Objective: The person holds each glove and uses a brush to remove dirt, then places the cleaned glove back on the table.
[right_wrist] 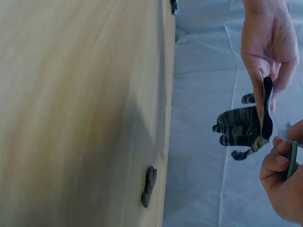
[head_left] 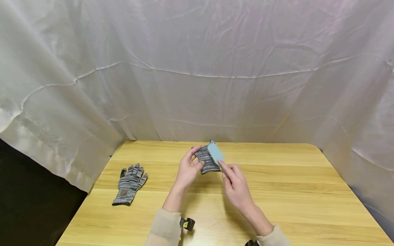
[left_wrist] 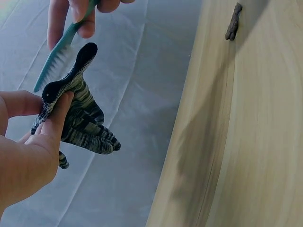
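My left hand (head_left: pixel 188 169) pinches the cuff of a black-and-grey striped knit glove (head_left: pixel 206 158) between thumb and fingers, lifted above the table. The glove's fingers hang down from the hand in the left wrist view. In my right hand (head_left: pixel 237 186) is a light blue brush (head_left: pixel 215 153), gripped by its handle, with the index finger stretched along it. Pale bristles of the brush (left_wrist: pixel 57 64) face the glove (left_wrist: pixel 85 113) close to its cuff; whether they touch, I cannot tell. A matching glove (head_left: pixel 130 182) lies flat at the table's left, a round brown patch (head_left: pixel 123 192) on it.
The wooden table (head_left: pixel 295 191) has a pale hanging curtain (head_left: pixel 215 95) along its back and sides. A small dark brown lump (left_wrist: pixel 233 21) lies on the table, also visible in the right wrist view. A black wrist device (head_left: pixel 188 224) sits at the left sleeve.
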`<state>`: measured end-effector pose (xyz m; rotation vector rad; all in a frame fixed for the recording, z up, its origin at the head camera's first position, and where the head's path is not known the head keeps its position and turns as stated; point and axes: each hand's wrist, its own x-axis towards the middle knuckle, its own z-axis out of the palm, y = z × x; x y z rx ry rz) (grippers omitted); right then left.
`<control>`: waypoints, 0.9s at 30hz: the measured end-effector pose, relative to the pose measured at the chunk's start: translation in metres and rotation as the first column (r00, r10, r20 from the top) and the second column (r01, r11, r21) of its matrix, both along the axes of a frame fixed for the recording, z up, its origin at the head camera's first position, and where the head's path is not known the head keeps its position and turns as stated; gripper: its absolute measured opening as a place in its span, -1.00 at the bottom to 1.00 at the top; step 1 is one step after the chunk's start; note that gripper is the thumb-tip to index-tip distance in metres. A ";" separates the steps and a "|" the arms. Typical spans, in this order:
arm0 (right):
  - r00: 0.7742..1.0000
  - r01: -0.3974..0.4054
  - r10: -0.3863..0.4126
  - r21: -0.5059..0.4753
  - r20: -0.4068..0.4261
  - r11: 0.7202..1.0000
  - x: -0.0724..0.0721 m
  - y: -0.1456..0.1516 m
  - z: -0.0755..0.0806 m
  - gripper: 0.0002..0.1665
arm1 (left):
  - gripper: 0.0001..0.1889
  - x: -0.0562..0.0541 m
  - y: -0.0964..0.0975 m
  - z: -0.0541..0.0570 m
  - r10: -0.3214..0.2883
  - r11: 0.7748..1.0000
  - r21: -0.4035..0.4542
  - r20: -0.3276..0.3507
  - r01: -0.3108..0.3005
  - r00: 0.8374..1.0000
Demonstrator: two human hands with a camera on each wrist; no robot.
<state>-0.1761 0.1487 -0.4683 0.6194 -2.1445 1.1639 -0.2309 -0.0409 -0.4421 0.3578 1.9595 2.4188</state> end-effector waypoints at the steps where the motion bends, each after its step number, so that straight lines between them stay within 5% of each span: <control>1: 1.000 -0.008 0.008 0.004 0.000 1.000 0.001 -0.001 0.000 -0.34 | -0.33 0.000 0.000 0.000 -0.001 1.000 -0.002 -0.002 0.001 1.000; 27: 0.999 -0.009 0.007 0.065 0.037 0.998 0.006 -0.011 -0.004 -0.34 | -0.33 0.000 0.002 -0.002 -0.009 1.000 -0.003 -0.026 0.009 1.000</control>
